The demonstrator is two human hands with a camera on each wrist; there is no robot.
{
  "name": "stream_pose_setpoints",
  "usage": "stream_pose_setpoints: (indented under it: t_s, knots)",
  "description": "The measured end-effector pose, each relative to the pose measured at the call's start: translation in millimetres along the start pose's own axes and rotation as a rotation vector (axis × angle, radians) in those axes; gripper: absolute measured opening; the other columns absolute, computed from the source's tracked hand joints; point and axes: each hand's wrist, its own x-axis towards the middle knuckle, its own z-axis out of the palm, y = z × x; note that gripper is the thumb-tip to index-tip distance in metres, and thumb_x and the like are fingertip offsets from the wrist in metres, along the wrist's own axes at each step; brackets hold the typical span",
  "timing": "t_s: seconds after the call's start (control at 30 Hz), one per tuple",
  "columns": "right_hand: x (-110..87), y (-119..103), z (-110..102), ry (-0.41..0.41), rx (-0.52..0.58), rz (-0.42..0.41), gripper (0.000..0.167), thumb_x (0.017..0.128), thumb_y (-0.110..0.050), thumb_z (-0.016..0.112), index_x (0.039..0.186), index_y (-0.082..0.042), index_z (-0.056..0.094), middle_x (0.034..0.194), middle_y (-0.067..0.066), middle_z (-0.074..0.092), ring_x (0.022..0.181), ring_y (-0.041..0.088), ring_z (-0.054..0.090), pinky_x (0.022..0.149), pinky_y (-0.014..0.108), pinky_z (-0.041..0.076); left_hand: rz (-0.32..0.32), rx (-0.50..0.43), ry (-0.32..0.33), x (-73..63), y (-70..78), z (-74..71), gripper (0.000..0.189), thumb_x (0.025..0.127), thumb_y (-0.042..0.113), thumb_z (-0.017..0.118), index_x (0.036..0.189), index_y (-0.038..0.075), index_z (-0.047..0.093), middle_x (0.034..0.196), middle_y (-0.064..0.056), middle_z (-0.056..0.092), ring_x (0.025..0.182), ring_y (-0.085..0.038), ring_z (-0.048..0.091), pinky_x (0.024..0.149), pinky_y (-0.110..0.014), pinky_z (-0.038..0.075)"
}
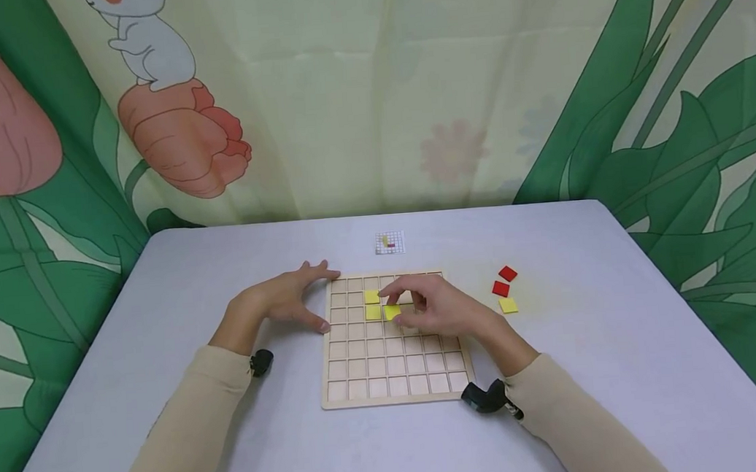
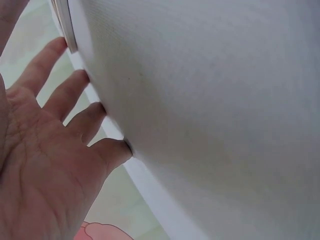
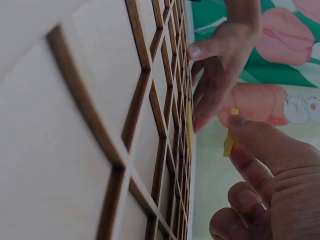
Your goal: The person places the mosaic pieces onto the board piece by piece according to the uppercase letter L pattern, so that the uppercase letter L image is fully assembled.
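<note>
A square wooden board (image 1: pixel 359 389) with a grid of recessed cells lies on the table. Its upper left part holds two yellow square tiles, an upper tile (image 1: pixel 372 296) and a lower tile (image 1: pixel 373 312). My right hand (image 1: pixel 438 305) pinches another yellow tile (image 3: pixel 229 142) between thumb and forefinger, raised over the board just right of those two. With fingers spread, my left hand (image 1: pixel 293 297) touches the board's left edge with its thumb and a fingertip. In the left wrist view, the fingertips of the left hand (image 2: pixel 55 145) rest on the table.
Right of the board lie two red tiles (image 1: pixel 508 274) (image 1: pixel 501 288) and one loose yellow tile (image 1: pixel 508 305). A small printed grid card (image 1: pixel 389 242) with coloured cells lies behind the board. A patterned curtain (image 1: pixel 370 119) hangs behind the white table (image 1: pixel 248 450).
</note>
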Motion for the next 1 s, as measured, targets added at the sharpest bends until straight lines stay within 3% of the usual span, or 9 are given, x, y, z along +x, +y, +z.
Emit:
stream_pose_setpoints:
  t_s: [0.47, 1.0]
  knots:
    - [12.5, -7.3, 17.0, -0.042, -0.010, 0.006, 0.044, 0.091, -0.017, 0.080, 0.133, -0.015, 0.066, 0.110, -0.007, 0.070, 0.066, 0.010, 0.050, 0.063, 0.024, 0.044, -0.017, 0.010, -0.003, -0.2, 0.3, 0.8, 0.102, 0.075, 0.049, 0.090, 0.160, 0.032, 0.036, 0.174, -0.001, 0.011, 0.160, -0.037, 0.001, 0.122, -0.067, 0.014]
    - [19.4, -6.9, 27.9, -0.094, -0.029, 0.024, 0.044, 0.092, -0.017, 0.079, 0.134, -0.014, 0.065, 0.106, -0.005, 0.066, 0.068, 0.011, 0.053, 0.065, 0.023, 0.046, 0.025, -0.019, -0.001, -3.4, 2.6, -1.3, 0.102, 0.076, 0.044, 0.091, 0.160, 0.026, 0.037, 0.174, -0.005, 0.011, 0.159, -0.039, 0.000, 0.123, -0.065, 0.011]
